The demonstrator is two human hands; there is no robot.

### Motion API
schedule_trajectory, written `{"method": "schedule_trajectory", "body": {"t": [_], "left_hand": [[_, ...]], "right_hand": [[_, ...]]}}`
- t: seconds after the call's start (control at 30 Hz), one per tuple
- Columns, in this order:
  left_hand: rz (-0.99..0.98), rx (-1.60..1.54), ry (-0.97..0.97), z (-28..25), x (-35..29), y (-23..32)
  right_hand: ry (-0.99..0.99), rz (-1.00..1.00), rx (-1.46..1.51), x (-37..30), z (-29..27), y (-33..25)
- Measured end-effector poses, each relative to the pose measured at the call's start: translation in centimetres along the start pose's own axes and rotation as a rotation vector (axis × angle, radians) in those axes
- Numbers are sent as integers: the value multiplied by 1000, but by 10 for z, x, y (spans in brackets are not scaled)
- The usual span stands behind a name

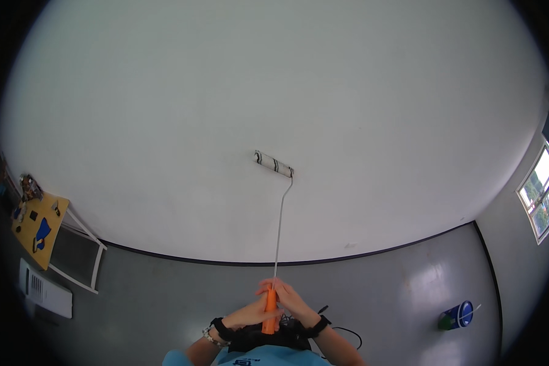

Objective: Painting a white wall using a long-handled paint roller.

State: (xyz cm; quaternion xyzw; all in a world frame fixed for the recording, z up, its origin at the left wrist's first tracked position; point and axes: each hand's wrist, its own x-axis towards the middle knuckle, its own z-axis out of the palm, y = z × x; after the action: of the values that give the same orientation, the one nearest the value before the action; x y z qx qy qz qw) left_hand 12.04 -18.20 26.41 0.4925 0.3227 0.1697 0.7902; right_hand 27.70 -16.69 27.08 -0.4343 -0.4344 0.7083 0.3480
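A paint roller with a striped white and dark sleeve [274, 164] is up against the pale wall in front of me, tilted with its left end higher. From its right end a thin bent metal rod [279, 235] runs down to an orange handle [269, 318] close to my body. My left hand [250, 313] is closed around the handle from the left. Higher up, my right hand [290, 297] closes over the handle's top, where the rod goes in. Some fingers of both hands are hidden behind the handle.
A pale wall [274, 79] fills most of the view, with a dark skirting strip [183, 259] above the grey floor [165, 287]. Left stand a yellow-topped table [49, 229] bearing several items and a white appliance [46, 290]. Right are a blue-green bucket [451, 318] and a window [537, 189].
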Motion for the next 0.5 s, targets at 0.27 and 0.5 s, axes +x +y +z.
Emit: {"method": "schedule_trajectory", "body": {"t": [0.27, 0.5], "left_hand": [[213, -88, -30, 9, -7, 12], [277, 2, -26, 10, 2, 16]], "right_hand": [[-19, -224, -101, 0, 5, -5], [45, -227, -186, 0, 2, -13]]}}
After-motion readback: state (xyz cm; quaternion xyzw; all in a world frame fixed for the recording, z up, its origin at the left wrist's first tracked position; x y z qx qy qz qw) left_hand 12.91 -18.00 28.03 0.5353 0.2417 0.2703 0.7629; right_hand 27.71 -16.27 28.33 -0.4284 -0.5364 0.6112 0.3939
